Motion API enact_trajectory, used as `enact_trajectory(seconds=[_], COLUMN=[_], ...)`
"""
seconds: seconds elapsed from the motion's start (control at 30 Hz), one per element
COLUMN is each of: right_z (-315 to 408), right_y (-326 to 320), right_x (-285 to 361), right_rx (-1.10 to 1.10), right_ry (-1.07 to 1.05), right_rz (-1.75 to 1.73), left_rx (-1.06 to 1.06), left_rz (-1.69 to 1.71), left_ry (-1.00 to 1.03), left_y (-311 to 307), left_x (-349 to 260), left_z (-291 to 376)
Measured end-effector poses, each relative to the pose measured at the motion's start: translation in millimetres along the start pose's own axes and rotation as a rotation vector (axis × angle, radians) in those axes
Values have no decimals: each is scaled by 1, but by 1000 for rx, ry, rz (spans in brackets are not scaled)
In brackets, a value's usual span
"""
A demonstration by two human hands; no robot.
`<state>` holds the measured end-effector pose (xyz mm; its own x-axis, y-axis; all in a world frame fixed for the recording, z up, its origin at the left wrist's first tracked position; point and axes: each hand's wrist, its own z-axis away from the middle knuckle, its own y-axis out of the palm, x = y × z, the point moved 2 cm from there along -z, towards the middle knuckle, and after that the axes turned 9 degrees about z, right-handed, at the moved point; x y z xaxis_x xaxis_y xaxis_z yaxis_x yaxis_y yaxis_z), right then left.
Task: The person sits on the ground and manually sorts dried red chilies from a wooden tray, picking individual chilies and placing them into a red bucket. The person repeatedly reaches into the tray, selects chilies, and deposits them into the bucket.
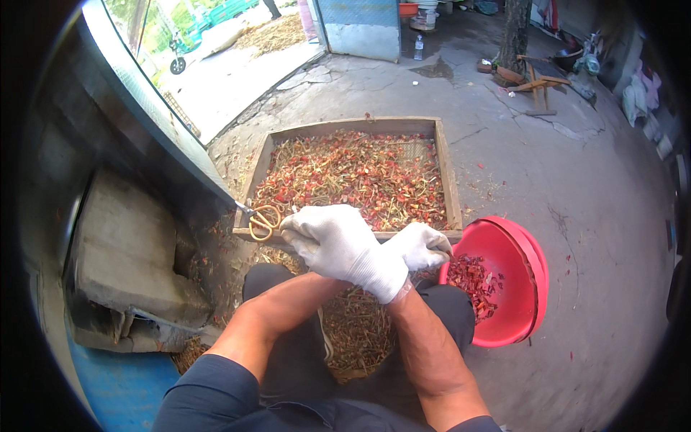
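Observation:
My forearms cross, both hands in white knit gloves. My left hand (418, 245) reaches under my right wrist to the near rim of a red plastic basin (515, 302), fingers pinched; a small dark red pepper piece (449, 254) shows at their tips. Cut red pepper pieces (475, 286) lie in the basin. My right hand (332, 237) is bunched over the near edge of a wooden-framed mesh sieve (451, 178); whatever its fingers hold is hidden. Scissors with yellow handles (264, 222) rest at the sieve's near left corner, beside my right fingertips. Chopped red peppers and stems (345, 178) cover the mesh.
Stems and scraps (359, 335) lie between my legs. A concrete block (129, 243) and a metal door (167, 119) stand to the left. Farther off are a plastic bottle (419, 48), a tree trunk (515, 35) and a wooden stool (540, 83) on the cracked concrete floor (550, 178).

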<state>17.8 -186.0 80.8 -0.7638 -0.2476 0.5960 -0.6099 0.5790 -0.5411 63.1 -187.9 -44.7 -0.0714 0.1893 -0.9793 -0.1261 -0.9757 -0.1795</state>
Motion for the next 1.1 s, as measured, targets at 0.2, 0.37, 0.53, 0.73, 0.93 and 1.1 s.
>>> enact_trajectory(seconds=[0.2, 0.37, 0.53, 0.73, 0.93, 1.1], right_z=[2, 3, 2, 5, 1, 2], right_y=[-5, -8, -6, 0, 0, -1], right_x=[-1, -4, -4, -9, -8, -9], right_rx=[-6, 29, 10, -27, -4, 3], right_ry=[5, 2, -20, -25, 27, 36], right_rz=[-26, 1, 13, 7, 26, 36], left_rx=[51, 100, 69, 92, 73, 115], left_rz=[-98, -46, -111, -111, -159, -271], left_ry=[35, -31, 62, 46, 65, 166], left_y=[21, 30, 36, 53, 73, 85], left_x=[6, 5, -9, -10, -1, 8], left_z=[-6, -7, -10, -28, -56, -71])
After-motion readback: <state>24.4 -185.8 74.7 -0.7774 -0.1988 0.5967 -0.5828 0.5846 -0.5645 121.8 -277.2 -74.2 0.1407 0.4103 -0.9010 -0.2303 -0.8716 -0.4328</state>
